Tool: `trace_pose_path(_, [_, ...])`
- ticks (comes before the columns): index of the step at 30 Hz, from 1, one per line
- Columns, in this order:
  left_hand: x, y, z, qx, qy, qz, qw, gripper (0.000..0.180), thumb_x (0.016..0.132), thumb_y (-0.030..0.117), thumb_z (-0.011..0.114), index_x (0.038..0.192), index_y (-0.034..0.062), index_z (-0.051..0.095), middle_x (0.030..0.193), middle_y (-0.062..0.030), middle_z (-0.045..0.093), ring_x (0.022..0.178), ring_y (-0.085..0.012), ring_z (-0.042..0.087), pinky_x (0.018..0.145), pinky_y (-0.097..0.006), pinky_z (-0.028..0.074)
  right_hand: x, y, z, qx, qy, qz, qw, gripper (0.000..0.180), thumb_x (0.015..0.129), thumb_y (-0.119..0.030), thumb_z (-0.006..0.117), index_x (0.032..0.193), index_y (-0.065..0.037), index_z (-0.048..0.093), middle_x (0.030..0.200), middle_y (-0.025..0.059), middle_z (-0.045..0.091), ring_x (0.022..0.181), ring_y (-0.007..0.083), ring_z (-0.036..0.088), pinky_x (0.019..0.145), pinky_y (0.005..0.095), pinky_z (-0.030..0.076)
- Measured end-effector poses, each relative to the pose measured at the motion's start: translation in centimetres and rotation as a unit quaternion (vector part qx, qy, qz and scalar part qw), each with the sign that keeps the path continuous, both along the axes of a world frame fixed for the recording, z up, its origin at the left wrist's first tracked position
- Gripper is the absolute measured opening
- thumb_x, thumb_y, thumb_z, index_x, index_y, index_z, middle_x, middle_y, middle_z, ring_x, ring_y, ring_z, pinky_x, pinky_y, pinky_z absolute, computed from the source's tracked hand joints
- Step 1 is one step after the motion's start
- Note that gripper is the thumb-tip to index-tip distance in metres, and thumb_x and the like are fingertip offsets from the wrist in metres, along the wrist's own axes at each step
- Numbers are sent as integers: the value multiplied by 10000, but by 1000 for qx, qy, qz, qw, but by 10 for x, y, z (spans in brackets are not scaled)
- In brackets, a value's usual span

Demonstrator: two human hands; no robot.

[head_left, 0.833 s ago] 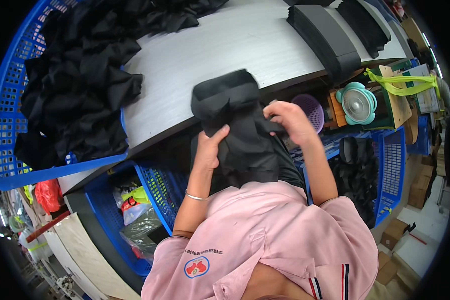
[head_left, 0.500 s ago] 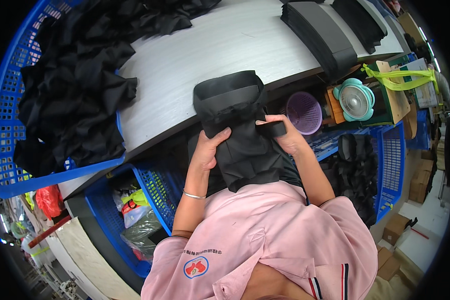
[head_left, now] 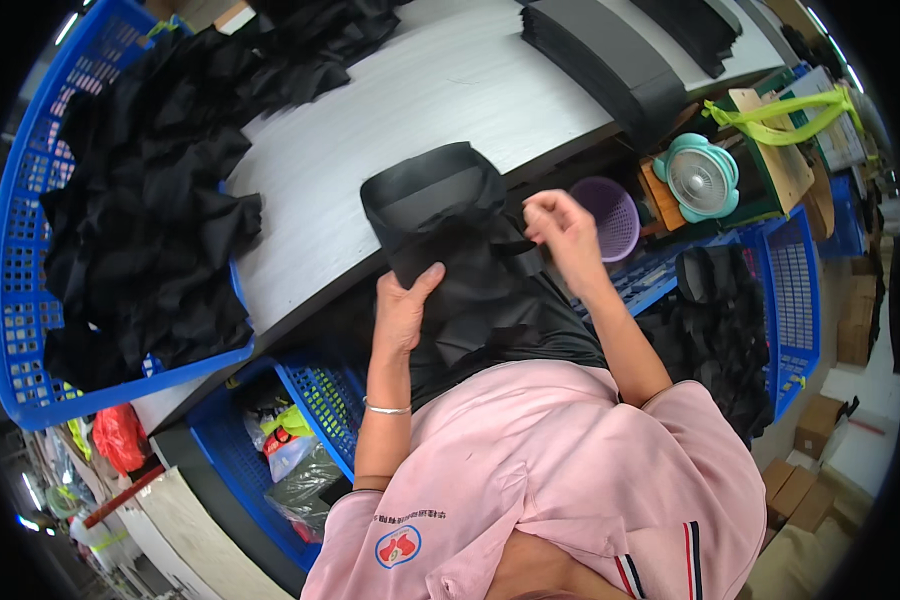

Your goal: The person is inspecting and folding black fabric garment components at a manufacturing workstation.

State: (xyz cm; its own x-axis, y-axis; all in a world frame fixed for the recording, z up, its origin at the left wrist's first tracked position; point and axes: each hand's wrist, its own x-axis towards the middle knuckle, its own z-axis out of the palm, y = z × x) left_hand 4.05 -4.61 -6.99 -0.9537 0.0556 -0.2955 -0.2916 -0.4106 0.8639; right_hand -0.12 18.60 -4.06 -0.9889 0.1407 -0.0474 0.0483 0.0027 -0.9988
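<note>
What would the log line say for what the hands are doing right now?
left hand: flat on black garment | right hand: pinching garment's strap at table edge | purple basket beside right hand

Left hand [head_left: 402, 305] flat on the black garment [head_left: 450, 235] at the grey table [head_left: 370, 150] edge, right hand [head_left: 565, 235] pinching its fabric (fingers curled), blue basket [head_left: 20, 300] of black cloth beside, purple basket [head_left: 615, 215] just right.

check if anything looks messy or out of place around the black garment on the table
The black garment hangs half off the table edge, the left hand flat on it and the right hand pinching its side. The black fabric heap spills out of the blue basket onto the table. Nothing looks damaged.
</note>
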Motion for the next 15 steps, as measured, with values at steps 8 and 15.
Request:
trace_pose_path(8, [4,2,24,-338,153,-104,923,176,906,100,703,971,-63,686,782,-40,683,765,-73,553,706,-269,468,-8,12,29,422,68,-42,903,318,821,-362,732,742,-69,637,769,137,645,737,355,654,623,459,502])
trace_pose_path(15, [18,7,8,-308,164,-13,937,219,917,-11,656,1123,-71,698,1095,-83,725,995,-161,648,923,-304,496,12,31,42,155,137,7,978,219,836,-194,759,817,-15,635,671,81,600,588,161,552,565,324,428])
